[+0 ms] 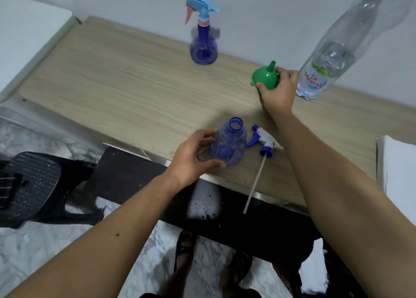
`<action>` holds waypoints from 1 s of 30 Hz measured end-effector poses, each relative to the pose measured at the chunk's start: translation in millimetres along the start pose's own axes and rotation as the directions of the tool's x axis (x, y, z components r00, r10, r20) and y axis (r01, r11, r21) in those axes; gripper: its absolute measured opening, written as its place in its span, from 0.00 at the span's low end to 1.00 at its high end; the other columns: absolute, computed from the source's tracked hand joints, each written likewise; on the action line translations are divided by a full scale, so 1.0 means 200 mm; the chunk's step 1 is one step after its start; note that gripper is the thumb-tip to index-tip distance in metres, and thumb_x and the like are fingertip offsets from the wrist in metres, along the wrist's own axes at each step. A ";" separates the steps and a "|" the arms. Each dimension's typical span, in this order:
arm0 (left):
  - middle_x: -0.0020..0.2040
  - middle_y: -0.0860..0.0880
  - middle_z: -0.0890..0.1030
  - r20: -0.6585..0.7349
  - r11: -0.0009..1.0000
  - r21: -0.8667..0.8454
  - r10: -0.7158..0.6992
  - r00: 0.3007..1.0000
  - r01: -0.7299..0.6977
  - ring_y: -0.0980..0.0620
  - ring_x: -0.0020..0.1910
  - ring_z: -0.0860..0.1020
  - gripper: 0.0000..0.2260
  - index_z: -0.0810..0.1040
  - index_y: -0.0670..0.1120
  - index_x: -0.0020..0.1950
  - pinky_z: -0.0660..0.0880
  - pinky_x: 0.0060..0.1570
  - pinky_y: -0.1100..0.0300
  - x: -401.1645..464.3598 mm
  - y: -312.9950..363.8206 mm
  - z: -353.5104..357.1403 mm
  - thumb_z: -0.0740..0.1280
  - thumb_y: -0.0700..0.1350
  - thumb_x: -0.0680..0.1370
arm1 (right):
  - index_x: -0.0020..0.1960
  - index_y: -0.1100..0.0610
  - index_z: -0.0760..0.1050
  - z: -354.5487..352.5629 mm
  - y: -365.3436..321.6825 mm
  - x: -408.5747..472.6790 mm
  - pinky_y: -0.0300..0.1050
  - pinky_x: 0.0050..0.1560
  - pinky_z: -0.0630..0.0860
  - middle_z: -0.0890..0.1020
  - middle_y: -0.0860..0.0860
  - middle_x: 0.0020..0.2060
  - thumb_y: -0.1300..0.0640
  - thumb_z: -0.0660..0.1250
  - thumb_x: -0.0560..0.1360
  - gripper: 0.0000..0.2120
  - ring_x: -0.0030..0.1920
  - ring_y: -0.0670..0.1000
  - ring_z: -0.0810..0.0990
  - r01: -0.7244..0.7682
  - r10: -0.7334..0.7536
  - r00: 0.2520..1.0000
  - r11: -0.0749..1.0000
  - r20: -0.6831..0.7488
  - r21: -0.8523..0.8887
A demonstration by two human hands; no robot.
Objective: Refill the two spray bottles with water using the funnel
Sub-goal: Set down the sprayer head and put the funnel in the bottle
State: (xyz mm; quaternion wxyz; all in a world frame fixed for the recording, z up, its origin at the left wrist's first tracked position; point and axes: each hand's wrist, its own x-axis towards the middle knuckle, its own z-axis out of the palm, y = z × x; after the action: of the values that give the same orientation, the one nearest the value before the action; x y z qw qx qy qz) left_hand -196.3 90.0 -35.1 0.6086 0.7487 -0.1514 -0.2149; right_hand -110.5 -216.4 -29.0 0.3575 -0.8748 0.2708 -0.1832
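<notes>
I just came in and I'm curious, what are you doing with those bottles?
A person is getting ready to refill spray bottles. The left hand holds an open purple plastic spray bottle on the wooden table, its white and blue trigger sprayer lying beside it. The right hand grips a green plastic funnel next to a clear plastic water bottle. A second purple spray bottle with a blue and pink sprayer stands further back, still capped.

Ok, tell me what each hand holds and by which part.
Left hand grips the open spray bottle by its body; right hand grips the green funnel by its cone.
</notes>
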 end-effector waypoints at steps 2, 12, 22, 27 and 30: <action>0.63 0.52 0.82 -0.009 1.000 0.002 0.004 1.000 -0.004 0.53 0.66 0.81 0.35 0.76 0.55 0.67 0.77 0.66 0.61 0.00 0.01 0.00 0.85 0.39 0.65 | 0.71 0.58 0.73 -0.02 -0.02 -0.03 0.53 0.73 0.72 0.72 0.56 0.66 0.48 0.78 0.70 0.34 0.67 0.56 0.74 0.008 -0.008 1.000 1.000 0.007 -0.002; 0.64 0.50 0.83 0.014 0.999 0.035 0.032 0.999 -0.032 0.53 0.66 0.80 0.36 0.75 0.49 0.71 0.76 0.67 0.61 -0.01 0.00 0.01 0.85 0.39 0.66 | 0.63 0.48 0.76 -0.30 -0.24 -0.35 0.42 0.61 0.77 0.73 0.48 0.60 0.50 0.77 0.67 0.26 0.60 0.48 0.76 0.040 -0.044 0.999 0.980 0.017 0.194; 0.65 0.47 0.81 0.057 0.997 0.078 0.024 0.998 -0.029 0.53 0.66 0.80 0.34 0.73 0.50 0.69 0.76 0.67 0.62 0.02 -0.01 0.00 0.84 0.36 0.68 | 0.59 0.48 0.81 -0.69 -0.48 -0.79 0.36 0.55 0.78 0.74 0.49 0.58 0.50 0.80 0.66 0.22 0.58 0.41 0.77 0.123 -0.157 0.983 0.946 0.094 0.299; 0.65 0.44 0.82 0.103 0.999 0.041 0.024 0.994 -0.029 0.64 0.60 0.81 0.34 0.73 0.44 0.70 0.76 0.59 0.69 0.00 0.01 -0.01 0.82 0.31 0.68 | 0.61 0.48 0.76 -0.81 -0.58 -0.95 0.46 0.55 0.82 0.77 0.48 0.59 0.44 0.82 0.62 0.31 0.59 0.47 0.77 0.102 -0.117 0.993 0.943 0.027 0.318; 0.63 0.44 0.82 0.123 0.999 0.009 0.033 0.992 -0.035 0.67 0.57 0.82 0.35 0.72 0.40 0.70 0.77 0.55 0.71 0.00 0.02 0.00 0.82 0.29 0.67 | 0.58 0.49 0.73 -0.85 -0.60 -0.98 0.56 0.60 0.82 0.79 0.47 0.57 0.47 0.85 0.60 0.32 0.58 0.51 0.81 0.073 -0.082 0.997 0.944 0.014 0.323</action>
State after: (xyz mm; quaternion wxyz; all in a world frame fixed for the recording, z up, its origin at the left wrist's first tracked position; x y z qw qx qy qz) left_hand -196.3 89.6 -30.5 0.5974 0.7347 -0.2026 -0.2494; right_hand -310.3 -114.9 148.4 0.4918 -0.8171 0.1978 -0.2268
